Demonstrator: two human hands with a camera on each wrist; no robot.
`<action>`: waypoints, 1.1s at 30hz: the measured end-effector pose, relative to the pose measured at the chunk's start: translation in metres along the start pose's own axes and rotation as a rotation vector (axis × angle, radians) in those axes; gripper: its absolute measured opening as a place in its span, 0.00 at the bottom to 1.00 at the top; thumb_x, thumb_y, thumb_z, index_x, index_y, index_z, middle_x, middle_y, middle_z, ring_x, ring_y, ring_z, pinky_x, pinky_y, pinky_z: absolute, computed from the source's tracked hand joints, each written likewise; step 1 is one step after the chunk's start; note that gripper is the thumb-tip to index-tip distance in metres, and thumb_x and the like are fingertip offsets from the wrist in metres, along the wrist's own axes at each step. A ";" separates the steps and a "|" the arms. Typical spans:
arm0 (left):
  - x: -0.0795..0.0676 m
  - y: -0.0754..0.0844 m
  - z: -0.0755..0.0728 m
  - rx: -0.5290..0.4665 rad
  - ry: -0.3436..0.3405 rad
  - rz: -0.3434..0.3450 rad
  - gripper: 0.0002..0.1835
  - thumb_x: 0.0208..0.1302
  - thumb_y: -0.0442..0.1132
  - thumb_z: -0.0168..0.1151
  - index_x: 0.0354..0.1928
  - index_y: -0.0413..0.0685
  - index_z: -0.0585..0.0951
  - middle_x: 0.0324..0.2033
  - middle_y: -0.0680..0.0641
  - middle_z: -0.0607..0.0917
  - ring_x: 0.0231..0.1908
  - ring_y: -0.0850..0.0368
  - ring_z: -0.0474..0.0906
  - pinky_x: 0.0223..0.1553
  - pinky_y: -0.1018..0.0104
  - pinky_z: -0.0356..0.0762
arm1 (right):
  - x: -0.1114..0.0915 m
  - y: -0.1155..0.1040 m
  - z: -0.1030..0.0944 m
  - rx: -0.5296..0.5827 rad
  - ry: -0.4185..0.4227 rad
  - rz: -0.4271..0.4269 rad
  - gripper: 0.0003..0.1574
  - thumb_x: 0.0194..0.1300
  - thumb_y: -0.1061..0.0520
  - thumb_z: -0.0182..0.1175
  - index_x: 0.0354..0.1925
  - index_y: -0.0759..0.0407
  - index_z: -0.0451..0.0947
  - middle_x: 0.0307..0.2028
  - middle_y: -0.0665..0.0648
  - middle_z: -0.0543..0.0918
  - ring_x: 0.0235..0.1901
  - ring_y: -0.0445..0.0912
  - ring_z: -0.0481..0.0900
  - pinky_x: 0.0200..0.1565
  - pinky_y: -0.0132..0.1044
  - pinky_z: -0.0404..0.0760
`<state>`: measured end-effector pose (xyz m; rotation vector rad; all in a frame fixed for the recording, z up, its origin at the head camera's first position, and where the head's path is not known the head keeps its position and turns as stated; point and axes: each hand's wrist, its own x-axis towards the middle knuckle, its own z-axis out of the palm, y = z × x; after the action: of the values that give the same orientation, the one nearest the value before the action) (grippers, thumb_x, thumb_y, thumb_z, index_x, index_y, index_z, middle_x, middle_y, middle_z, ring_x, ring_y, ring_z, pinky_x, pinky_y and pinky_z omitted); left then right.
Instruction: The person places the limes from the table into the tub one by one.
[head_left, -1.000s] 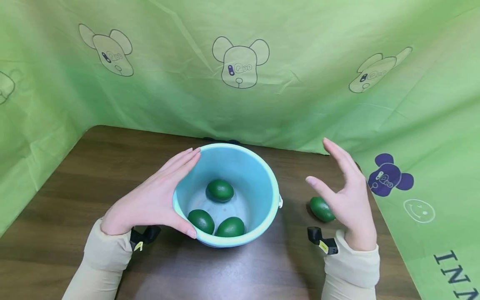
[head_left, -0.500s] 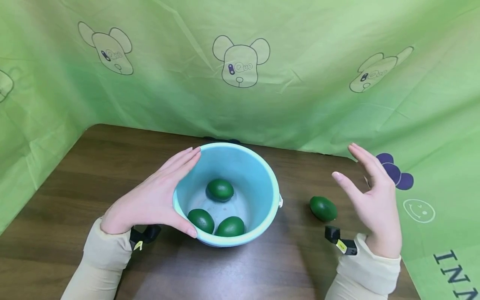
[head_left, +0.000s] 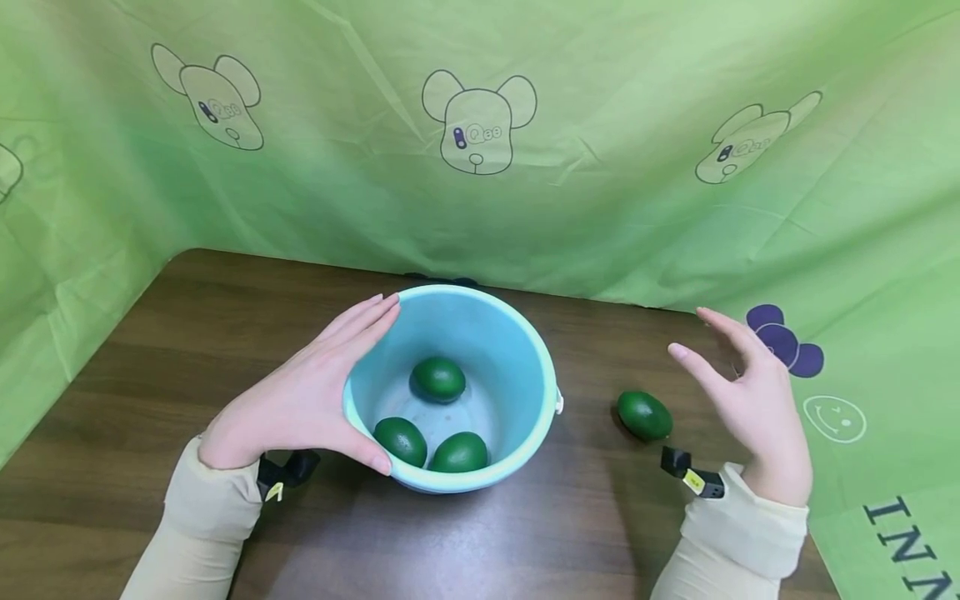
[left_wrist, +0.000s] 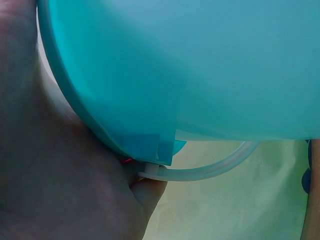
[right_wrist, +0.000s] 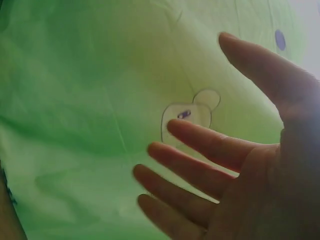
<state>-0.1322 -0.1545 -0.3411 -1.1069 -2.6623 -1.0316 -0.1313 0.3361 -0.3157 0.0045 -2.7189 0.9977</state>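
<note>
A light blue bucket [head_left: 528, 400] stands on the table with its mouth toward the head view. Inside it lie three dark green avocado-like fruits: one at the back [head_left: 438, 379], one at the front left [head_left: 401, 442] and one at the front right [head_left: 460, 452]. My left hand [head_left: 307, 400] rests on the bucket's left rim, fingers straight toward the back and thumb at the front. In the left wrist view its palm lies against the bucket wall [left_wrist: 120, 70]. My right hand [head_left: 750, 400] hovers with fingers spread, holding nothing, to the right of a fourth green fruit [head_left: 644, 416].
The brown wooden table [head_left: 187, 333] ends at a green cloth [head_left: 600, 225] printed with bear heads, which hangs behind and at the sides. A pale bucket handle [left_wrist: 210, 170] curves beside the left hand. Small dark items [head_left: 442, 279] show behind the bucket.
My right hand has moved to the right, away from the loose green fruit, which now shows whole. My left hand and the bucket have stayed in place.
</note>
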 end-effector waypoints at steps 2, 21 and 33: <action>0.000 0.000 0.000 0.000 -0.001 -0.003 0.79 0.32 0.75 0.79 0.82 0.47 0.49 0.80 0.52 0.46 0.78 0.52 0.37 0.70 0.42 0.56 | 0.000 0.004 -0.003 -0.032 -0.038 0.034 0.42 0.70 0.41 0.65 0.77 0.40 0.63 0.71 0.58 0.69 0.69 0.58 0.66 0.67 0.46 0.66; 0.002 -0.001 0.001 0.005 0.007 0.009 0.80 0.30 0.76 0.79 0.81 0.45 0.50 0.80 0.52 0.47 0.78 0.55 0.38 0.70 0.45 0.56 | 0.005 0.043 -0.005 -0.066 -0.255 0.075 0.50 0.69 0.38 0.65 0.79 0.51 0.57 0.73 0.65 0.65 0.68 0.71 0.63 0.61 0.68 0.63; 0.000 -0.001 0.000 -0.001 -0.005 -0.005 0.79 0.31 0.75 0.79 0.81 0.46 0.50 0.80 0.53 0.46 0.78 0.53 0.37 0.70 0.44 0.57 | 0.007 0.056 -0.004 -0.091 -0.469 0.028 0.53 0.64 0.41 0.71 0.78 0.55 0.60 0.69 0.74 0.67 0.67 0.71 0.63 0.58 0.71 0.65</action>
<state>-0.1326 -0.1545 -0.3419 -1.1055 -2.6698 -1.0329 -0.1419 0.3820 -0.3470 0.2102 -3.1926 0.9809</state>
